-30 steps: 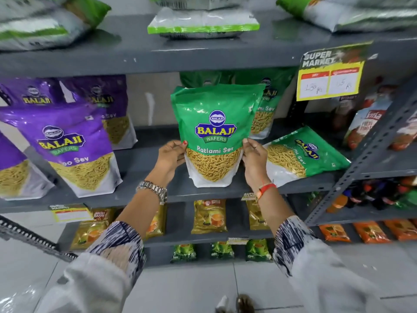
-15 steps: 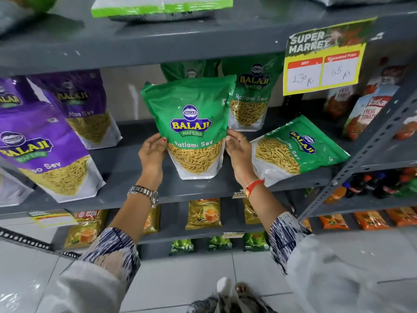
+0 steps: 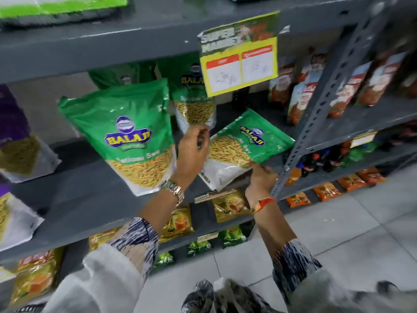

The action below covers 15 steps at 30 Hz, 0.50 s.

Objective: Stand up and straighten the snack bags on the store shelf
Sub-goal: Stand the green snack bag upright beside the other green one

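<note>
Both hands, the left hand (image 3: 193,150) and right hand (image 3: 259,177), closed on the fallen bag (image 3: 250,143); a hasty lift risked toppling the upright bag (image 3: 126,134) at left.

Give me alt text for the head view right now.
Both hands reach for a green Balaji sev bag lying tilted on the grey metal shelf: left hand at its upper edge, right hand under its lower corner. Left of it, a matching green bag stands upright.

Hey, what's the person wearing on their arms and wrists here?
Both arms have loose white sleeves with dark blue-and-white streaked cuffs. The left wrist carries a silver metal link watch; the right wrist has a red-and-orange thread band. Both hands are bare, without gloves.
</note>
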Tool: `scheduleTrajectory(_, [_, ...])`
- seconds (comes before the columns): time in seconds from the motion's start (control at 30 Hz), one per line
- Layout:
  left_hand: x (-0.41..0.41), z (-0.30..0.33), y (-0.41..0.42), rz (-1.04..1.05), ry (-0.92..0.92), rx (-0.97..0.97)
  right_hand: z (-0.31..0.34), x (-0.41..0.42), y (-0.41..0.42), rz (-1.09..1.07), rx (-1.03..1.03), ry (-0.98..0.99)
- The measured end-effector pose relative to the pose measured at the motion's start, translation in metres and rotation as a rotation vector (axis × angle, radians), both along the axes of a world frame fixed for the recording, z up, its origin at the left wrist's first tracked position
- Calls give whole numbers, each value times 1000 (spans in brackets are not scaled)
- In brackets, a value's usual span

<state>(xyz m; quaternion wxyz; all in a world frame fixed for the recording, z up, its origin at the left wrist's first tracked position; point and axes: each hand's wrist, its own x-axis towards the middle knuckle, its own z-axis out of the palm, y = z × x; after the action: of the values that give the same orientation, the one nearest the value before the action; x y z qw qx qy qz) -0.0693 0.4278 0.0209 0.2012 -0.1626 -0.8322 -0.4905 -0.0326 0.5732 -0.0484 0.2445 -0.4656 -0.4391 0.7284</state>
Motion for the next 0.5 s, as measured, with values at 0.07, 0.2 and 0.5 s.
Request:
scheduleTrajectory(0.07, [-22,2,21,-6,-127,-119,-7,3,16,174,-56,-47])
scheduleTrajectory(0.2, [-74,-10,40,-78,-595,-325,-10,8,32,304,-216,26])
scheduleTrajectory(0.5, [-99,-27,29,-173,-700,-73,-12,3,29,241,-183,34])
